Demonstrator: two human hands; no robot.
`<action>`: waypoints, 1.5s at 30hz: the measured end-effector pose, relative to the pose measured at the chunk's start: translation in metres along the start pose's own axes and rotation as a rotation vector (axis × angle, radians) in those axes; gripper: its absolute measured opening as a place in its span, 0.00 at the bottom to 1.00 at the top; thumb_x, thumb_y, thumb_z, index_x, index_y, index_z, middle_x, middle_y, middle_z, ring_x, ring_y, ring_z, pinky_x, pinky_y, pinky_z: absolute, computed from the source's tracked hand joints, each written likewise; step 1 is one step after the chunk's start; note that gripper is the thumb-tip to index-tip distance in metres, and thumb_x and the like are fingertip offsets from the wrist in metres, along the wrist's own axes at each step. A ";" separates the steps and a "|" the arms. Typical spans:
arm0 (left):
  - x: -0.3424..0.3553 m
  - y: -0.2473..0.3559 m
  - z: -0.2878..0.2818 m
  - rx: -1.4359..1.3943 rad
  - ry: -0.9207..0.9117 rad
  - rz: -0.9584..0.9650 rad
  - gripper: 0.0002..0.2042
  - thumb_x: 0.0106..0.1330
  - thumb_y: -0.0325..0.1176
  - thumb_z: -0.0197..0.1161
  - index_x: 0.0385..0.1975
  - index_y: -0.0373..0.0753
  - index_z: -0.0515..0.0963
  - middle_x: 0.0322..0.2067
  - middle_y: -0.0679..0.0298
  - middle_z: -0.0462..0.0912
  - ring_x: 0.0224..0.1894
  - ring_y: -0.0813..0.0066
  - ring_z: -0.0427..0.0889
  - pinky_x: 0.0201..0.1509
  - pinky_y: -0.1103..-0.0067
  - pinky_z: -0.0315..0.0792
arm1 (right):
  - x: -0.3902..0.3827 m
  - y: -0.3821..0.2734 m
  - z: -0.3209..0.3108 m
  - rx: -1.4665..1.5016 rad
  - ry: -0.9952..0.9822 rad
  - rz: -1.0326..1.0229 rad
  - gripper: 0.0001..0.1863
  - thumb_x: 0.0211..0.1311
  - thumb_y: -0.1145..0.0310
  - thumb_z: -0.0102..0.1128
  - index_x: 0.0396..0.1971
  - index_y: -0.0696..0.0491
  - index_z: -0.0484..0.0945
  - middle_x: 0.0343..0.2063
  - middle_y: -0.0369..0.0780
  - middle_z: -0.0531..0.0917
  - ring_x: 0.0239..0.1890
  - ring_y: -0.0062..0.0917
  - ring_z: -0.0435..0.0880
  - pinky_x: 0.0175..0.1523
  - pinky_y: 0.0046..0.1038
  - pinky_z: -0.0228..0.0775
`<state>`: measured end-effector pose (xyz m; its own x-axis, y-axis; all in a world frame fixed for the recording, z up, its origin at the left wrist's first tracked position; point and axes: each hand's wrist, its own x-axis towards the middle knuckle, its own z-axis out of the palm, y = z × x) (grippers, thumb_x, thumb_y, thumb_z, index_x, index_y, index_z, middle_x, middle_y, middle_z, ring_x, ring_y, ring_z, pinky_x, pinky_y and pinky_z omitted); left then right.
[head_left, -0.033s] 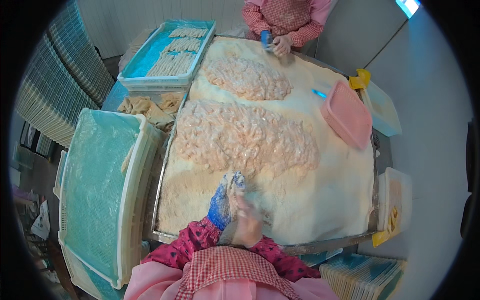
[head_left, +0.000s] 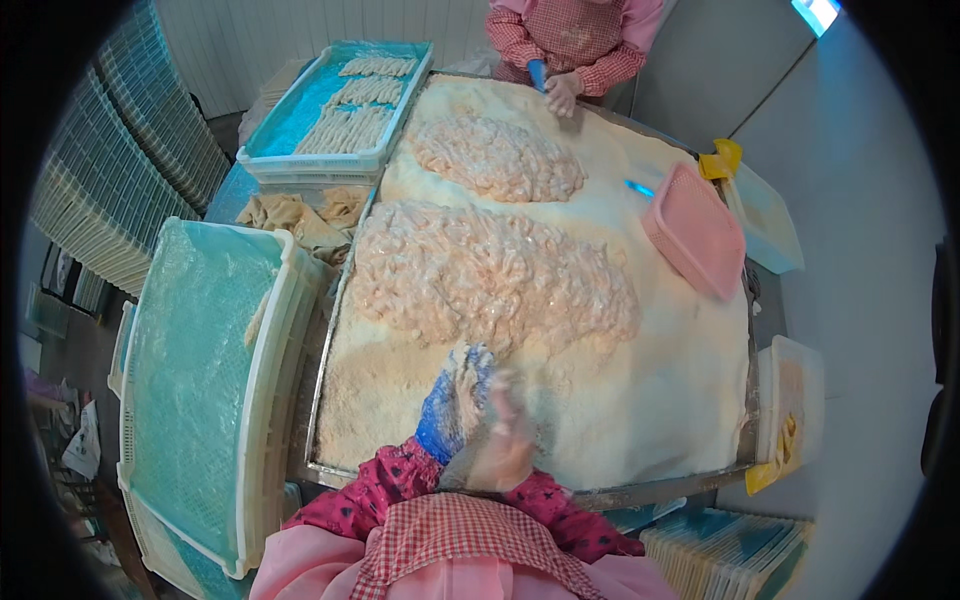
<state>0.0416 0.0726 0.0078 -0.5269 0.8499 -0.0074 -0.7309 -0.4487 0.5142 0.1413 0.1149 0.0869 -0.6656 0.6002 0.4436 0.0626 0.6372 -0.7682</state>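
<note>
A large heap of wet, pale pink raw meat strips (head_left: 490, 270) lies on a bed of white powder (head_left: 630, 430) like flour. Just in front of that heap is my left hand (head_left: 450, 405), in a blue glove caked with powder. Its fingers are curled around something pale and powdery that I cannot make out. Close beside it, on the right, my right hand (head_left: 508, 435) is smeared by motion, so its fingers do not show clearly. Both hands are above the powder near the table's front edge.
A second meat heap (head_left: 500, 158) lies farther back, by a co-worker's hands (head_left: 562, 92). A pink basket (head_left: 695, 230) stands at right. On the left are a tray with coated strips (head_left: 345, 130), a crumpled cloth (head_left: 300, 222) and stacked film-lined trays (head_left: 200, 390).
My right hand has moved slightly apart from my left, which has hardly moved. Across the table, the co-worker's hands have shifted a little.
</note>
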 end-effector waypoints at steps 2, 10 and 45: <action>-0.002 0.027 0.044 0.131 -0.057 -0.079 0.23 0.69 0.29 0.37 0.64 0.38 0.50 0.64 0.56 0.52 0.67 0.69 0.50 0.65 0.75 0.53 | 0.003 -0.003 0.003 -0.017 0.011 -0.004 0.33 0.67 0.50 0.28 0.63 0.58 0.50 0.62 0.53 0.53 0.65 0.45 0.52 0.65 0.38 0.49; -0.040 0.016 0.108 0.399 -0.129 0.476 0.43 0.58 0.60 0.44 0.64 0.32 0.44 0.66 0.48 0.37 0.69 0.56 0.37 0.68 0.63 0.25 | 0.000 -0.029 0.037 0.211 0.050 -0.093 0.45 0.60 0.36 0.21 0.64 0.60 0.41 0.65 0.52 0.41 0.68 0.45 0.37 0.68 0.40 0.30; 0.009 0.253 -0.029 1.092 0.075 0.201 0.28 0.65 0.40 0.52 0.62 0.35 0.54 0.60 0.56 0.60 0.63 0.63 0.58 0.65 0.72 0.51 | -0.020 0.064 -0.023 0.031 -0.149 0.624 0.18 0.47 0.72 0.62 0.41 0.55 0.72 0.42 0.42 0.74 0.46 0.27 0.73 0.50 0.30 0.65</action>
<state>-0.1610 -0.0417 0.1129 -0.6451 0.7533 0.1282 0.1259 -0.0607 0.9902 0.1757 0.1547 0.0394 -0.6071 0.7787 -0.1583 0.4513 0.1739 -0.8753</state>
